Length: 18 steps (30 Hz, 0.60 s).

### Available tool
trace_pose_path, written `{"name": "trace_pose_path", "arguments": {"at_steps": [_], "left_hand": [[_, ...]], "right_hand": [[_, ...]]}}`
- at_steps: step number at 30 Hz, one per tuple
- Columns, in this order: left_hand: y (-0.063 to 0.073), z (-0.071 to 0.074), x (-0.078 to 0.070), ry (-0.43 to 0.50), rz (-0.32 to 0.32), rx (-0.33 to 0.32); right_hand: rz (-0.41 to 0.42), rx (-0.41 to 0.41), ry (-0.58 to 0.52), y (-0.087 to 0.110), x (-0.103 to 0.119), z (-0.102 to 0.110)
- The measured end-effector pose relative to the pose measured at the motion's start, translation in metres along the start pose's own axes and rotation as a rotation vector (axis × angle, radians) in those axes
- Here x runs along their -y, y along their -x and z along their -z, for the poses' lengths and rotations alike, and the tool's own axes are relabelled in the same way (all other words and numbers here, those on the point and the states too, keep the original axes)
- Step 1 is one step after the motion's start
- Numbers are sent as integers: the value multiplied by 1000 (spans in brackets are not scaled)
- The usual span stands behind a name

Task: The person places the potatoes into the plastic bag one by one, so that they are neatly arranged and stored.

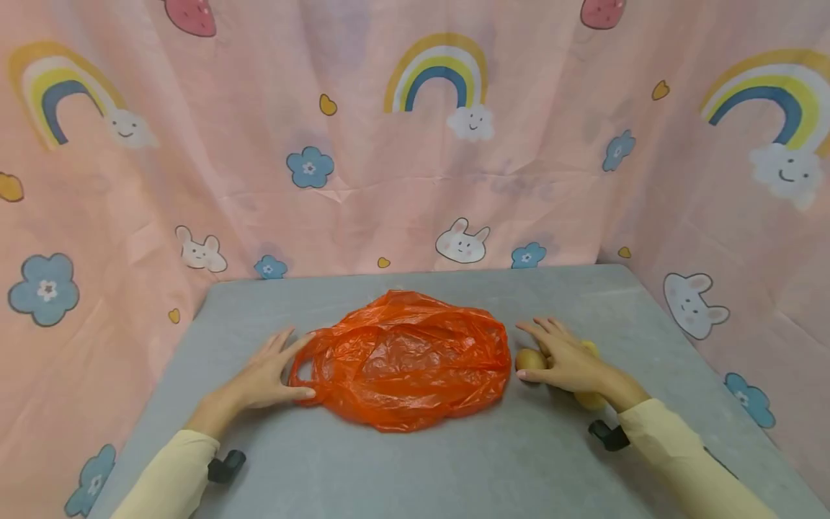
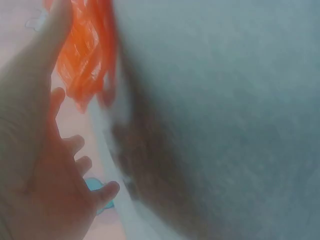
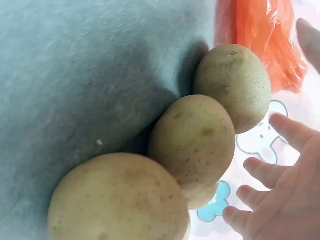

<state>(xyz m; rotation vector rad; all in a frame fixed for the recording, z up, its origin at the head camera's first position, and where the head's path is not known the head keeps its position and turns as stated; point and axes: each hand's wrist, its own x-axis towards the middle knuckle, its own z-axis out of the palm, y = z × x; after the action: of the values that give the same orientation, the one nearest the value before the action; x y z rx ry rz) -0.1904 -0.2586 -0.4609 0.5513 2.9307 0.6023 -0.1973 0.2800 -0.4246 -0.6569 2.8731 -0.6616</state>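
An orange plastic bag (image 1: pixel 415 367) lies spread on the grey table, with a handle loop at its left end. My left hand (image 1: pixel 259 375) is at that loop, thumb and fingers spread to either side of it. In the left wrist view the fingers (image 2: pixel 75 145) are apart and grip nothing. To the right of the bag, my right hand (image 1: pixel 570 367) reaches over several potatoes (image 1: pixel 530 360), its fingers spread. The right wrist view shows the potatoes (image 3: pixel 192 145) in a row beside the palm, the largest one nearest the camera.
A grey table (image 1: pixel 415 476) carries everything. Pink curtains (image 1: pixel 402 194) with rainbows, bunnies and flowers hang behind it and along both sides. A dark strap piece (image 1: pixel 227 466) sits at the left wrist, another (image 1: pixel 608 435) at the right.
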Motion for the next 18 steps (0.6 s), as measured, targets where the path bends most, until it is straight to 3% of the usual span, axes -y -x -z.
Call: {"name": "trace_pose_path", "arguments": {"at_steps": [8, 18], "left_hand": [[-4, -2, 5, 28, 38, 21], [-4, -7, -3, -61, 53, 63]], "right_hand": [[37, 4, -40, 6, -12, -1], [55, 12, -47, 9, -20, -2]]}}
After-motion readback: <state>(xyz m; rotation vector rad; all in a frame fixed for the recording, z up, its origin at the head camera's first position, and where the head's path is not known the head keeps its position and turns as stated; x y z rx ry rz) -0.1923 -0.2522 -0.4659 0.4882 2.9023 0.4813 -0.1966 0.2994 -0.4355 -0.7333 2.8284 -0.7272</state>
